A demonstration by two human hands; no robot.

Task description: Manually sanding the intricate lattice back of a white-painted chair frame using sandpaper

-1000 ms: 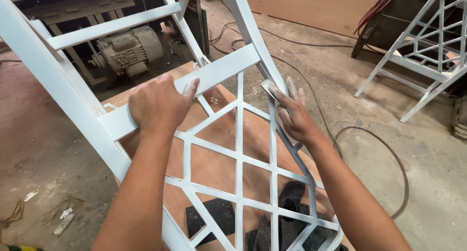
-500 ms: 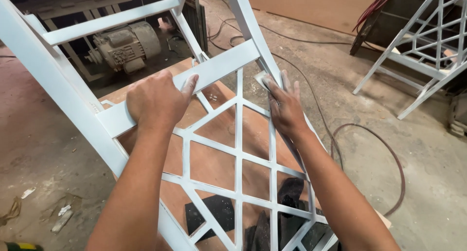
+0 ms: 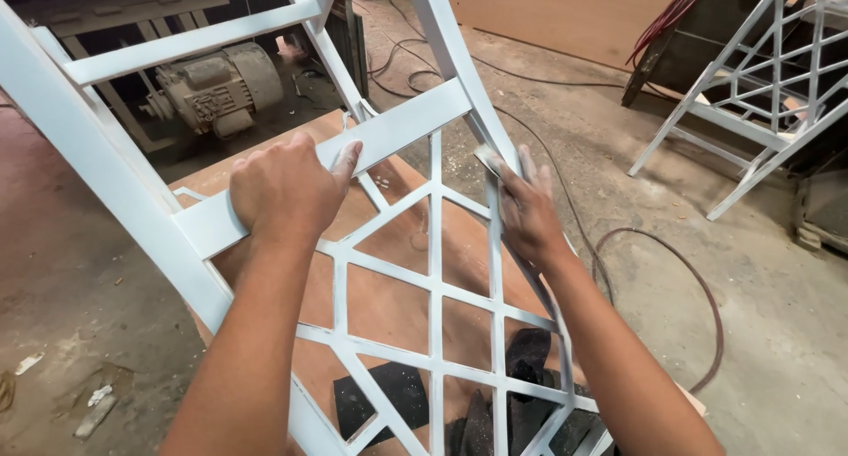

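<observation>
The white lattice frame [image 3: 433, 270] lies centre, primer-dull and seemingly mid-sanding: the left hand [image 3: 287, 186] clamps its crossbar at ten o'clock while the right hand [image 3: 526, 209] presses a sandpaper piece [image 3: 488, 160] to the two o'clock upright, lower lattice apparently unreached.

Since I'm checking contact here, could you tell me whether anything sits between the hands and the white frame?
The left hand grips the white frame bare. A small sanding pad lies under the right hand fingers, pressed against the frame's side post.

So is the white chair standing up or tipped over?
Tipped over. The chair leans on a brown board, its lattice back slanting toward the camera. The left hand grips a rail; the right hand presses sandpaper to it.
</observation>
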